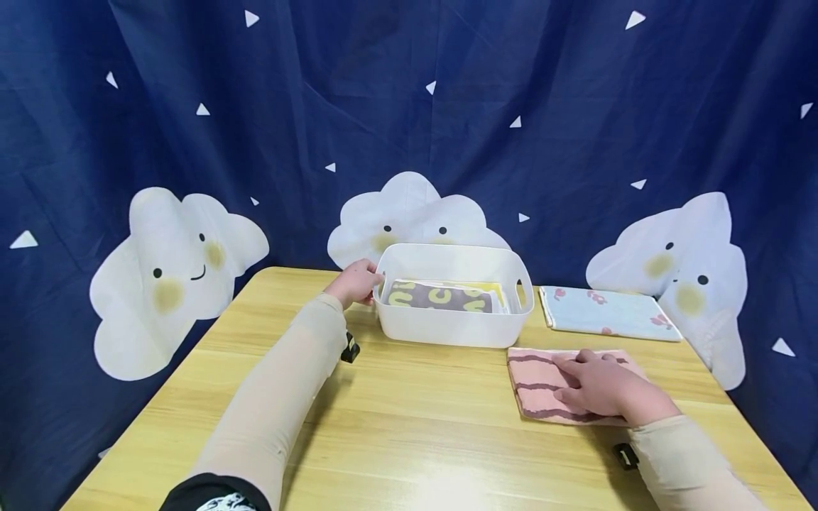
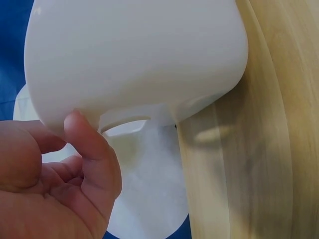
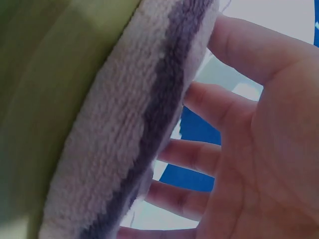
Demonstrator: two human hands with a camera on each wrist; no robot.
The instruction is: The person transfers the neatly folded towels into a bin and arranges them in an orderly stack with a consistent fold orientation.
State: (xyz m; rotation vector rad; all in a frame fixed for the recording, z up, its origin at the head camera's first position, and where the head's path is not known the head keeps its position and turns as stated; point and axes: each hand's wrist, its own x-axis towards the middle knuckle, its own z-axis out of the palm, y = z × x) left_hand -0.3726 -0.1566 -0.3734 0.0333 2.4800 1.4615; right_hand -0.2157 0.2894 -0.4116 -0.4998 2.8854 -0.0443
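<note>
A white plastic storage basket (image 1: 455, 330) stands near the far edge of the table, with a folded grey towel (image 1: 441, 297) with yellow markings inside it. My left hand (image 1: 355, 282) is at the basket's left end and pinches its rim beside the handle slot; in the left wrist view the hand's fingertips meet the white wall (image 2: 139, 55). On the right, my right hand (image 1: 597, 383) rests on a folded pink towel (image 1: 533, 376) with dark wavy stripes. The right wrist view shows that hand's fingers (image 3: 194, 157) spread and nearly straight, touching the towel's top.
A folded light blue towel (image 1: 594, 312) with pink flower prints lies behind the pink one, right of the basket. Something yellow and white lies under the grey towel. A dark blue curtain (image 1: 409, 128) with cloud faces hangs behind the wooden table (image 1: 409, 419).
</note>
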